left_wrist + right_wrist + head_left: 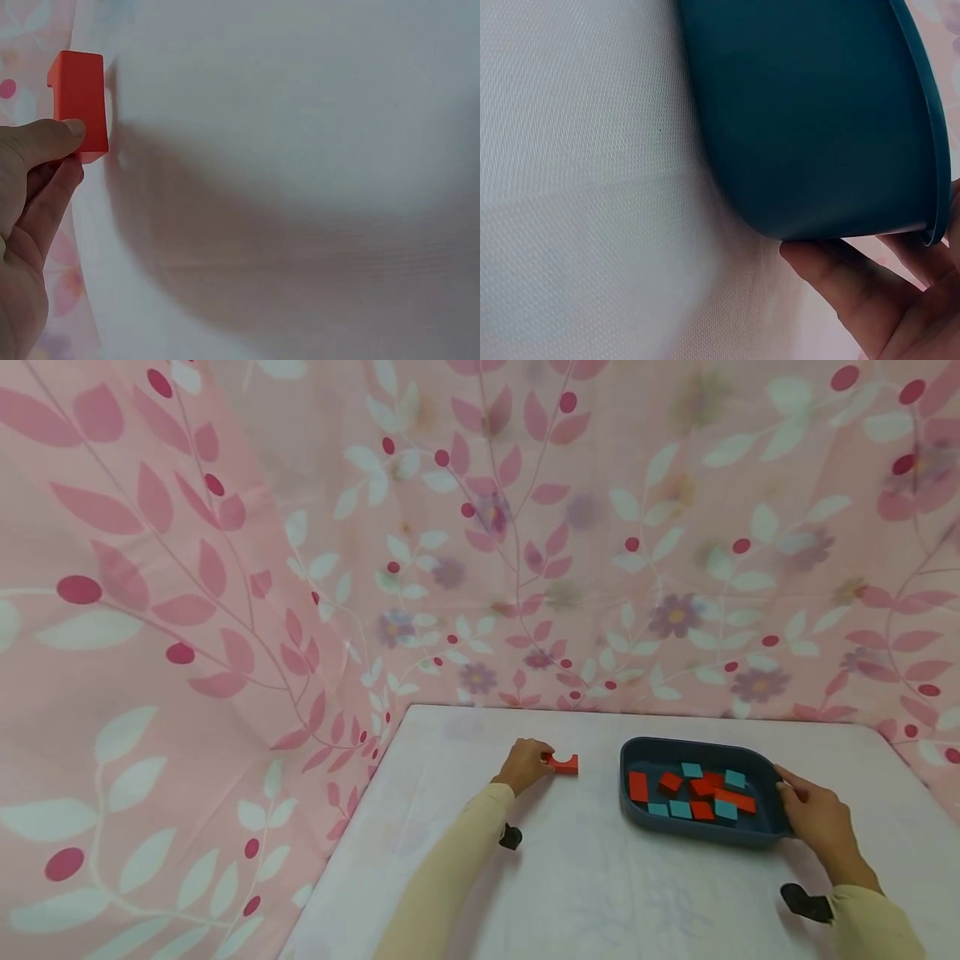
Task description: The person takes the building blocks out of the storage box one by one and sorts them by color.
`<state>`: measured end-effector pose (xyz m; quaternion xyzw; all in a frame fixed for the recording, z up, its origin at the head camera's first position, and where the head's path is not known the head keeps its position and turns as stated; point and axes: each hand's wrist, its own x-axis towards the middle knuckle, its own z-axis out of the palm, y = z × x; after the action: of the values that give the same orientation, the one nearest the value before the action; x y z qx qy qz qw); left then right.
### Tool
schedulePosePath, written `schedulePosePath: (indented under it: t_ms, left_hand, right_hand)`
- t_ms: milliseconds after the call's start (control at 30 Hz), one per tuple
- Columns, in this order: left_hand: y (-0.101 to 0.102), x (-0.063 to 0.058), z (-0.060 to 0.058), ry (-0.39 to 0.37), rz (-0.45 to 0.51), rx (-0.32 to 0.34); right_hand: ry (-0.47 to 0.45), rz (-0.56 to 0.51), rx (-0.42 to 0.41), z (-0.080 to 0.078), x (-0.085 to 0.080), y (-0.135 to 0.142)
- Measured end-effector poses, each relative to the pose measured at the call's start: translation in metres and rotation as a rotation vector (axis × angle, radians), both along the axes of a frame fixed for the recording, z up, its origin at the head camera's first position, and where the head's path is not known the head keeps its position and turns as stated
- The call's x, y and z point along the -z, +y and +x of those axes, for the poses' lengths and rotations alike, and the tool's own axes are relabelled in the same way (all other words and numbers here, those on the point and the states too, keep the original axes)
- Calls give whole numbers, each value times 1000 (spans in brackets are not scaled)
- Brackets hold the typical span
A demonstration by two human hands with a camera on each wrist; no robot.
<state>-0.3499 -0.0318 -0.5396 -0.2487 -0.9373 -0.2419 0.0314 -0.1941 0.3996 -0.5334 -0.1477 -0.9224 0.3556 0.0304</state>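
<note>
Between thumb and fingers, my left hand [524,765] pinches one end of a red arch-shaped toy block [566,766] with a rounded notch in its top edge. The left wrist view shows the thumb against the flat side of this red block [82,97], right at the table surface. At the right, my right hand [819,818] grips the end of a dark blue rectangular tray [697,832] with rounded corners. In the right wrist view the fingers [847,289] touch the tray's end wall and rim. Several red blocks [638,787] and light blue blocks [692,770] lie loosely inside the tray.
A white cloth [570,885] covers the table. Pink floral fabric [570,527] hangs behind the table's far edge and along its left side. A black device [511,837] shows by the left wrist, another black device [806,903] by the right wrist.
</note>
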Motion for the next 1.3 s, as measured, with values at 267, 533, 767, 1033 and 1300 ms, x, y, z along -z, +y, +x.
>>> schedulePosePath:
  t_ms: [267, 533, 767, 1033, 1300]
  left_hand:
    - [-6, 5, 1, -75, 82, -47]
    - [-6, 7, 1, -86, 88, -36]
    - [-4, 3, 1, -110, 84, -26]
    - [19, -23, -5, -124, 86, 53]
    - [69, -56, 5, -110, 53, 173]
  right_hand:
    - [-7, -8, 10, -1, -2, -1]
    - [-16, -16, 20, 1, -2, -1]
    - [-6, -10, 18, 0, -3, -2]
    - [1, -2, 18, 1, -3, -1]
    - [48, 10, 8, 1, 0, -2]
